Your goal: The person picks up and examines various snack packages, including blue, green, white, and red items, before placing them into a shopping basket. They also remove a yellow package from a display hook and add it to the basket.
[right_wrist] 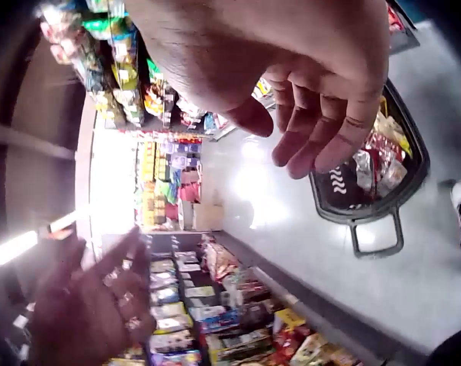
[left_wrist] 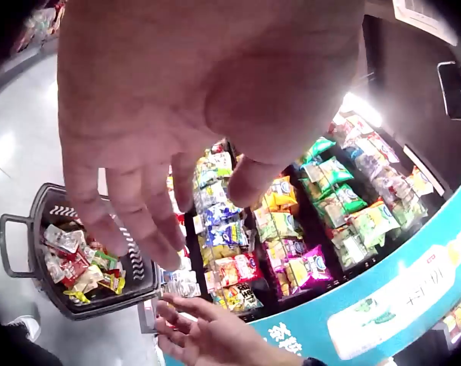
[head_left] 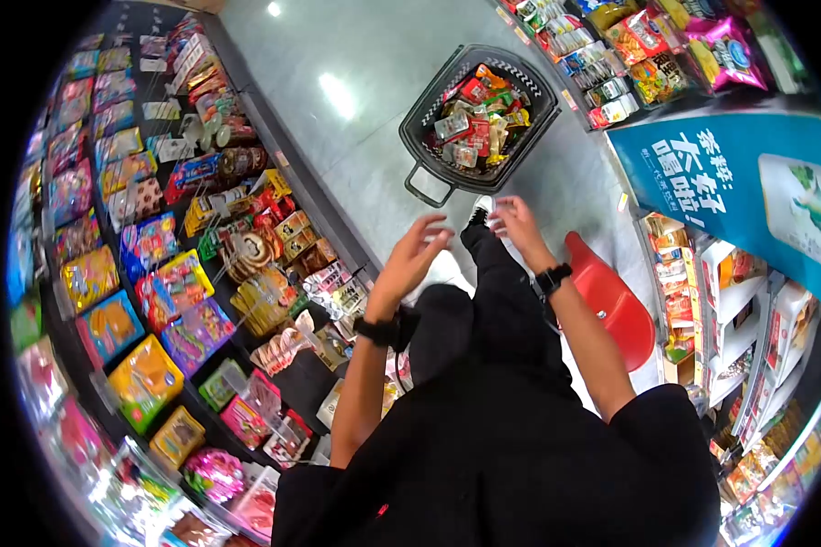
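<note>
Both hands hover apart in front of the body, with nothing in them. My left hand (head_left: 415, 258) has loosely bent fingers, and its large palm (left_wrist: 207, 91) fills the top of the left wrist view. The right hand (head_left: 518, 230) is raised a short way to its right, its fingers (right_wrist: 322, 137) relaxed and softly curled in the right wrist view. On the floor beyond both hands stands a black shopping basket (head_left: 416, 128), its loop handle towards me. Packaged snacks (head_left: 483, 123) in red, yellow and clear wrappers lie heaped inside it.
Shelves of bagged snacks (head_left: 169, 292) line the left side. A red stool (head_left: 611, 305) stands close by my right arm. Behind it, a teal sign (head_left: 730, 173) tops a rack, with more snack bags (head_left: 639, 41) at the upper right. Grey floor (head_left: 292, 55) runs between the shelves.
</note>
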`<action>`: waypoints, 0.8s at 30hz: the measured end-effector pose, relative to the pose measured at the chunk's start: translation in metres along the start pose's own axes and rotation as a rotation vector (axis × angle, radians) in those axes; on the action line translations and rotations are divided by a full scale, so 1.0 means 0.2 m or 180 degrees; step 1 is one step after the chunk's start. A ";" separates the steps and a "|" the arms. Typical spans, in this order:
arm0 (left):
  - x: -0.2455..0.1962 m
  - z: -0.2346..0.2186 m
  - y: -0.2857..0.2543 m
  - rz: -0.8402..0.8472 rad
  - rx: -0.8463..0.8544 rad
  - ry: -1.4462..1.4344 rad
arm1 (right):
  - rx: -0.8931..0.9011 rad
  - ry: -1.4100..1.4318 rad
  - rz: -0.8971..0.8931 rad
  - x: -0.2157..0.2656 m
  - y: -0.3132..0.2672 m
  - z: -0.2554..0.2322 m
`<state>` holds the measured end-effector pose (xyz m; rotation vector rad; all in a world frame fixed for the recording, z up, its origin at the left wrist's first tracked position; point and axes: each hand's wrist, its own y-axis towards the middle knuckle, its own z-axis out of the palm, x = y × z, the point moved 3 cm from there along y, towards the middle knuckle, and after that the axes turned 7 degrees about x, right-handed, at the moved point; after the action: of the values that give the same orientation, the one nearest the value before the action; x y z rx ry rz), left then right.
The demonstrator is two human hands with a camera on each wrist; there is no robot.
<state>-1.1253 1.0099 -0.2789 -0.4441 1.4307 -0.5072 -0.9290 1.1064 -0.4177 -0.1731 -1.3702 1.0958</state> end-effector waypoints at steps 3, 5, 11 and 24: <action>-0.04 -0.23 0.43 0.0084 -0.0058 -0.0492 | -0.0135 0.0640 0.0216 0.07 0.39 -0.03; -0.06 -0.35 0.72 -0.0125 -0.0681 -0.0807 | -0.0318 0.1221 0.0288 0.09 0.63 -0.01; 0.49 -0.64 1.73 -0.1132 -0.0774 -0.1563 | -0.0768 -0.0657 0.0224 -0.22 1.56 -0.12; 1.57 -0.91 2.70 -0.0602 -0.0615 0.2746 | -0.2618 -0.2565 -0.0116 -0.82 2.36 -0.42</action>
<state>-1.2504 1.2714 -0.8607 -0.5479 2.2931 -0.7666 -1.0745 1.2801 -0.8707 -0.3153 -2.4972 0.5002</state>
